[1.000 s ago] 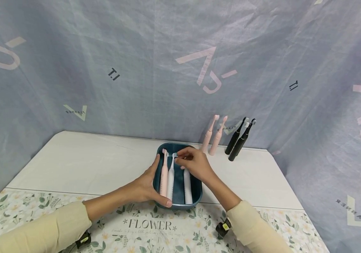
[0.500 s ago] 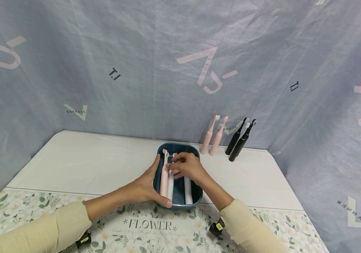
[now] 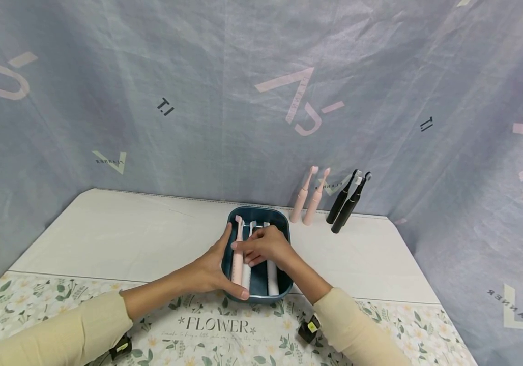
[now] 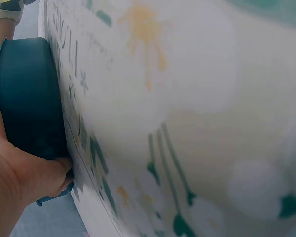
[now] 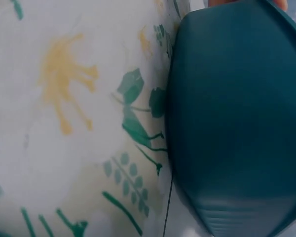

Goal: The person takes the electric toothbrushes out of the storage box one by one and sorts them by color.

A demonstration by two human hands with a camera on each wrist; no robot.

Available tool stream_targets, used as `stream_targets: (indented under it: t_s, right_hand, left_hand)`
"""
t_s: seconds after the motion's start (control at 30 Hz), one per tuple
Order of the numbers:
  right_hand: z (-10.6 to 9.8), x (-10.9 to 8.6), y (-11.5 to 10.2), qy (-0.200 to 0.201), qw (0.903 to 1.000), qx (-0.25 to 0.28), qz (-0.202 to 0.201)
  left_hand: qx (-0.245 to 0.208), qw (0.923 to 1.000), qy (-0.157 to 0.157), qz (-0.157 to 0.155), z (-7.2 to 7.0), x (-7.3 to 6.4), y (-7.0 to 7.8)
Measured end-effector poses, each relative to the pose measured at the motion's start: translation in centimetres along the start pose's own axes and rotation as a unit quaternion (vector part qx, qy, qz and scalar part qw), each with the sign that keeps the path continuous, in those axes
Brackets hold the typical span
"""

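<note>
White slender toothbrush [image 3: 246,275] lies half-covered beneath the right hand [image 3: 268,247] (grip unclear). Left hand [image 3: 210,268], spread wide, holds the dark-teal rounded tray [image 3: 262,299].

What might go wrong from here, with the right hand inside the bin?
The right hand spans a pink toothbrush and a white toothbrush side by side in the bin, so moving one might shift the other. The black toothbrushes stand upright, close together; a bump could topple several.
</note>
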State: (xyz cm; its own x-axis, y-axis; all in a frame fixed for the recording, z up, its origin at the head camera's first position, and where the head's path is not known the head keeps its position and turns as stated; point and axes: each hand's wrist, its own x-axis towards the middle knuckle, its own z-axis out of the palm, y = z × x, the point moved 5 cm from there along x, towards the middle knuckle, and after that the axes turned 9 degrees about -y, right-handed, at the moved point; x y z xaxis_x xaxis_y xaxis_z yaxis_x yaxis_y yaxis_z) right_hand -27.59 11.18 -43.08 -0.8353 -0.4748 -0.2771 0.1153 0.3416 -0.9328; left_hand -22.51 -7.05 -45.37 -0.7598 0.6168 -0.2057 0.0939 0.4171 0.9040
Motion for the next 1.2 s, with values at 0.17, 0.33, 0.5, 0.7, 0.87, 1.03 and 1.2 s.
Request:
stream_targets:
  t_s: [0.17, 0.33, 0.5, 0.7, 0.87, 1.03, 1.2]
  right_hand:
    - [0.23, 0.09, 0.11, 0.002, 0.9999, -0.01, 0.011]
    - [0.35, 0.32, 0.26, 0.009, 0.9996, -0.018, 0.022]
    - [0.36, 0.57, 0.32, 0.004, 0.9995, -0.01, 0.031]
    - [0.26, 0.73, 0.36, -0.014, 0.9996, 0.011, 0.021]
    - [0.2, 0.66, 0.32, -0.023, 0.9992, 0.028, 0.019]
    - [0.2, 0.61, 0.35, -0.035, 0.9966, 0.065, 0.036]
    - [0.19, 0.19, 0.29, -0.05, 0.9922, 0.101, 0.053]
  left_hand:
    - [-0.004, 1.0, -0.002, 0.005, 0.01, -0.01, 0.03]
    - [-0.007, 0.9999, -0.003, 0.007, -0.03, -0.02, 0.03]
    - [-0.008, 0.9999, -0.001, 0.012, 0.0, -0.01, 0.09]
    - [-0.01, 0.9998, 0.003, 0.014, 0.02, 0.06, 0.27]
    - [-0.016, 0.9997, 0.006, 0.02, 0.04, 0.06, 0.46]
    - [-0.021, 0.9995, 0.005, 0.025, 0.07, 0.09, 0.5]
    - [-0.019, 0.9996, 0.008, 0.018, 0.05, 0.06, 0.45]
